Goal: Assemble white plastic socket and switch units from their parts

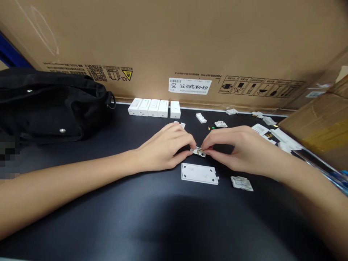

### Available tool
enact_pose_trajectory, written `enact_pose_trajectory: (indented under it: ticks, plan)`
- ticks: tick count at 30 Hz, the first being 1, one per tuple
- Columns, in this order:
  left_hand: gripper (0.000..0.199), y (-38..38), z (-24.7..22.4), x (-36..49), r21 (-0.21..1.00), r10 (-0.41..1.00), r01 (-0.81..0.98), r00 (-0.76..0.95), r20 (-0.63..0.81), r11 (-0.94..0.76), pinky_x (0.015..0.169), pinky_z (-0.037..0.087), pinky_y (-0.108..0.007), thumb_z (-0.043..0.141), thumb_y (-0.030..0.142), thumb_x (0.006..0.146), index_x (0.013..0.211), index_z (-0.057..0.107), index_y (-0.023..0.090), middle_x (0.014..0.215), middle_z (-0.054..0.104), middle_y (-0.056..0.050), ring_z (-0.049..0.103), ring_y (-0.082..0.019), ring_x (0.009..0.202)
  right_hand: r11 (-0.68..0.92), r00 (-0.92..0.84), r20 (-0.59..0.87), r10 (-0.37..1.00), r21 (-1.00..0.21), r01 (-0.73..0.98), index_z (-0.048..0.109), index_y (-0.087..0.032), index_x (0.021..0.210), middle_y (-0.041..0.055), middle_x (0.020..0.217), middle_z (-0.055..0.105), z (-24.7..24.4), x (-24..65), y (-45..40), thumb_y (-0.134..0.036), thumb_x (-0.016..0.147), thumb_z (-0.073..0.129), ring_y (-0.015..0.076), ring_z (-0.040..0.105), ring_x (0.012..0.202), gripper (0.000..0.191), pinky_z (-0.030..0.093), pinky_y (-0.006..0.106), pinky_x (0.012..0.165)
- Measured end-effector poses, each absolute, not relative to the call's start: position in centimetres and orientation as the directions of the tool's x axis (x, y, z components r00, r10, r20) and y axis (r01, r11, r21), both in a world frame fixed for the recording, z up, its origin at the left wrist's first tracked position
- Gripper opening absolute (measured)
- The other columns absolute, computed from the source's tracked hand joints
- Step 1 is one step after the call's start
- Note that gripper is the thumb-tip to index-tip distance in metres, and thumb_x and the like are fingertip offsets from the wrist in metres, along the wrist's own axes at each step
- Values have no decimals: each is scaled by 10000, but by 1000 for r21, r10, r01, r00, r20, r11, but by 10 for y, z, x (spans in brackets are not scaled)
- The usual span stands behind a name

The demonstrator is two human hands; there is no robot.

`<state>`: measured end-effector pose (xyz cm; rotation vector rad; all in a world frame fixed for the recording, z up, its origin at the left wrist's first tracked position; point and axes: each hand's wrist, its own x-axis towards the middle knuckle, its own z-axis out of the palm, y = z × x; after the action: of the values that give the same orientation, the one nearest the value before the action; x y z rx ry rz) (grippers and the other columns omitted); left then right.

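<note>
On the black worktop [152, 232], a white rectangular plate [199, 173] is laid flat nearest the viewer, and a white piece [241, 183] lies just to its right. Just beyond the plate, a small white part [198, 152] with metal contacts is held between the left hand [161, 146] and the right hand [239, 148]. Its long axis runs left to right, tilted slightly. The part is pinched from both sides by the fingers of both hands, which are pressed together on it, and it is reached equally by each hand. Farther off, loose white parts [220, 124] are scattered towards the right. Five white housings [153, 108] are lined up against a cardboard box [174, 36] at the far edge, with a black bag [46, 105] at far left.
</note>
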<state>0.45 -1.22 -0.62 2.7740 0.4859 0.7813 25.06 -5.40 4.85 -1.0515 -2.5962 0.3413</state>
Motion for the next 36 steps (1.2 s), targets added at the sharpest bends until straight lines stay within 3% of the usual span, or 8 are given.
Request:
enact_pose_trajectory:
  ticks: [15,24,36]
  plan:
    - [133,-12,-6,5,287,371,265,824,429,-921,1064,434,-390,580,235,1059,1135,685,208,1129,774,-22,618,-200,1058,672,-652,179,737,-300,677,743,-199,865,7,803,752,44,252,-51,-176,934,583,143,655,698,176,454,278,667]
    - [193,-12,-6,6,248,332,242,834,441,-938,1056,423,-373,564,249,1077,1163,733,211,1163,784,-7,617,-184,1065,680,-672,149,726,-301,668,762,-198,946,22,900,771,44,256,-50,-203,965,556,154,681,771,206,480,289,710]
    - [201,-11,-6,6,239,360,283,841,404,-929,1100,391,-392,543,282,1079,1165,711,211,1175,768,-21,619,-201,1091,664,-661,116,742,-262,700,742,-205,922,21,846,748,41,255,-49,-222,983,536,160,669,730,216,452,286,664]
